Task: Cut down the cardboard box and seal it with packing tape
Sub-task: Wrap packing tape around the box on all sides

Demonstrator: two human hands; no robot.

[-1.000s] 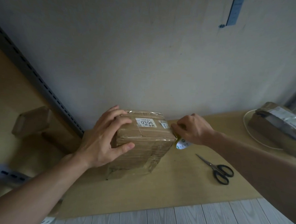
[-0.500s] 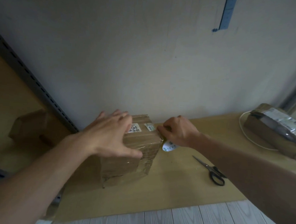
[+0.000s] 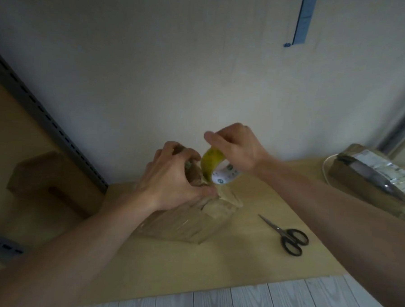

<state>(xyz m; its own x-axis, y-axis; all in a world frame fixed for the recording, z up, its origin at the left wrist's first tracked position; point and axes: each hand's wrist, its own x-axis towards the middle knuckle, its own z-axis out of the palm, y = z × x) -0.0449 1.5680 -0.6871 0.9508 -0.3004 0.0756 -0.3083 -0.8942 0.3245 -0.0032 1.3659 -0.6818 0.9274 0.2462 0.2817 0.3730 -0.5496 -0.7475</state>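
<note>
Pale wall (image 3: 201, 71) at the back, tan board (image 3: 238, 261) underneath, straight to the grip. Right hand (image 3: 234, 148) is up off the board, fingers curled tight round the top of the yellowish packing-tape roll w/ white printed core (image 3: 216, 170). Roll hangs tilted under that hand, core facing the near-right. Its lower rim sits right at the top of the brown cardboard box (image 3: 193, 221), just beside the left thumb. Can't tell if a strip is stuck down yet, too blurry.

Left hand (image 3: 172, 177) is clamped over the box top from the left, fingers curled over the far edge, thumb pressed on the top edge nearest the roll. Box sits mid-board, towards the back edge, shiny clear tape across its near face, one flap poking out on the right.

Moving outward: black-handled scissors (image 3: 288, 237) lie flat on the board, right of the box, well apart from it, blades closed, tips aimed at the box. Back-right corner has a brown parcel w/ silvery plastic wrap (image 3: 369, 178), thin white cord (image 3: 325, 169) looped by it. Off the board's left edge, a small cardboard block (image 3: 38, 177) and a grey slotted rail (image 3: 45, 126) running diagonally. White planks (image 3: 259, 302) along the near edge. Blue strip (image 3: 303, 20) high on the wall.
</note>
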